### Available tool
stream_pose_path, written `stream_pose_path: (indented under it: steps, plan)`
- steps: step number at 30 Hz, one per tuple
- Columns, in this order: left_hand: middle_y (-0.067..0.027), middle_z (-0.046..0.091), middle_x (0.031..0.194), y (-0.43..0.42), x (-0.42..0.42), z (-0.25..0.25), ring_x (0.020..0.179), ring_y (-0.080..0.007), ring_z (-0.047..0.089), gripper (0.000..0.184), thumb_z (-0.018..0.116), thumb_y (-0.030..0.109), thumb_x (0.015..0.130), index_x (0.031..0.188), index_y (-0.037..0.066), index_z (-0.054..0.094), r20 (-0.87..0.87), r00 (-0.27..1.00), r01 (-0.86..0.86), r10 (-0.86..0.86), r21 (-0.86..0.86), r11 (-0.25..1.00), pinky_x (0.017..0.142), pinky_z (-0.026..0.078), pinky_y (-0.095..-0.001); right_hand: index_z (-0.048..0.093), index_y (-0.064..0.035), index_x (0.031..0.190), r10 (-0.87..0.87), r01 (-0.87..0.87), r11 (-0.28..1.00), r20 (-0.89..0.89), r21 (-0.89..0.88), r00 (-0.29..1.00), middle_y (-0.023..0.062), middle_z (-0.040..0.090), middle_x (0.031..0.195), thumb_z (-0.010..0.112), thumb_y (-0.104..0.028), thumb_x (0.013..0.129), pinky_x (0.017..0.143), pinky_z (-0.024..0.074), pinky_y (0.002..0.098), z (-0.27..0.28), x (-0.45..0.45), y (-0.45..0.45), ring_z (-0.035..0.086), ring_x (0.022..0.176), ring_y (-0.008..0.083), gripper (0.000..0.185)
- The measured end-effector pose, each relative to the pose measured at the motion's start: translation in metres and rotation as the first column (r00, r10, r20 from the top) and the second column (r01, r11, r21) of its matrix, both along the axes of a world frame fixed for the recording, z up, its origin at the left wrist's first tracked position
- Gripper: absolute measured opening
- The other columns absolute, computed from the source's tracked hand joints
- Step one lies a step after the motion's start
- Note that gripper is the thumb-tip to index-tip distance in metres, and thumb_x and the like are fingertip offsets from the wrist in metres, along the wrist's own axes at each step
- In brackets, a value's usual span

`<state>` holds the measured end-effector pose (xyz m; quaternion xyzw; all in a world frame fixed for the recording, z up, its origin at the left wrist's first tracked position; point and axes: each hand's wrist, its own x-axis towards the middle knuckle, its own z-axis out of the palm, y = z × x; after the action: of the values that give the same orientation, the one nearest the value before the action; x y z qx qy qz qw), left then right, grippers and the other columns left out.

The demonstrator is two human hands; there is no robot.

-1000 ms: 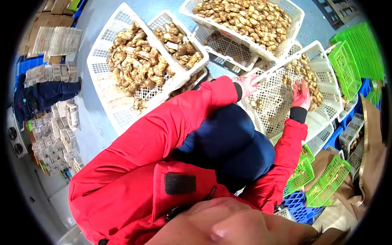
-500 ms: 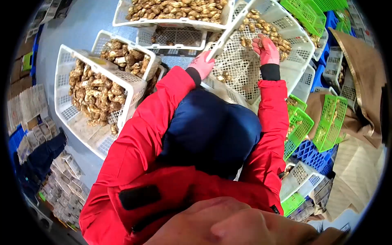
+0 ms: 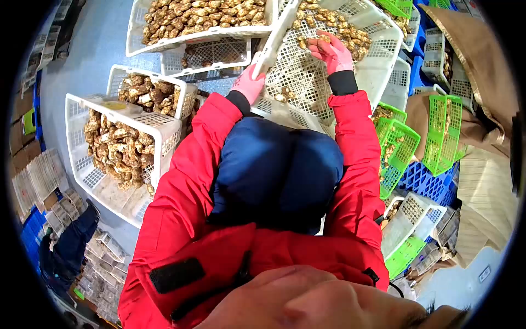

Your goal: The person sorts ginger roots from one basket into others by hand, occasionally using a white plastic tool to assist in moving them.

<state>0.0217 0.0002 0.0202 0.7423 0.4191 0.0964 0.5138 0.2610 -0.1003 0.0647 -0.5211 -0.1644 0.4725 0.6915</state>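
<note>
A tilted white mesh crate (image 3: 304,68) lies in front of my knees. Brown-and-cream mushrooms (image 3: 356,41) are heaped along its far right side, and a few lie on its floor nearer me. My left hand (image 3: 249,85), in a pink glove, is closed on the crate's left rim with the thumb over the edge. Inside the crate, my right hand (image 3: 336,56), also pink-gloved, has its fingers curled by the heap. A small mushroom (image 3: 324,37) shows at its fingertips; the palm side is partly hidden.
Another white crate (image 3: 204,34) full of mushrooms stands at the upper left. Two more filled crates sit left of my legs, the nearer one (image 3: 159,140) tilted. On the right are green baskets (image 3: 442,134), blue crates (image 3: 430,183) and brown cloth (image 3: 466,66).
The whole view has shifted, so the crates appear farther left and higher around the middle. My left hand stays on the rim, and my right hand remains by the heap.
</note>
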Motion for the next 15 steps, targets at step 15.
stream_pose_path:
  steps: [15]
  plan:
    - [-0.0077,0.058,0.099,0.085,-0.037,-0.066,0.089,-0.0140,0.053,0.058,0.055,0.044,0.079,0.114,-0.001,0.048,-0.023,0.951,0.292,-0.309,-0.273,0.917,0.077,0.041,-0.0254,0.048,0.0017,0.112,-0.500,0.526,0.823,0.166,-0.214,0.850,0.0124,0.060,0.087,0.046,-0.015,0.083,0.064,0.0457,0.0229,0.123,-0.134,-0.337,0.057,0.070,0.0143,0.034]
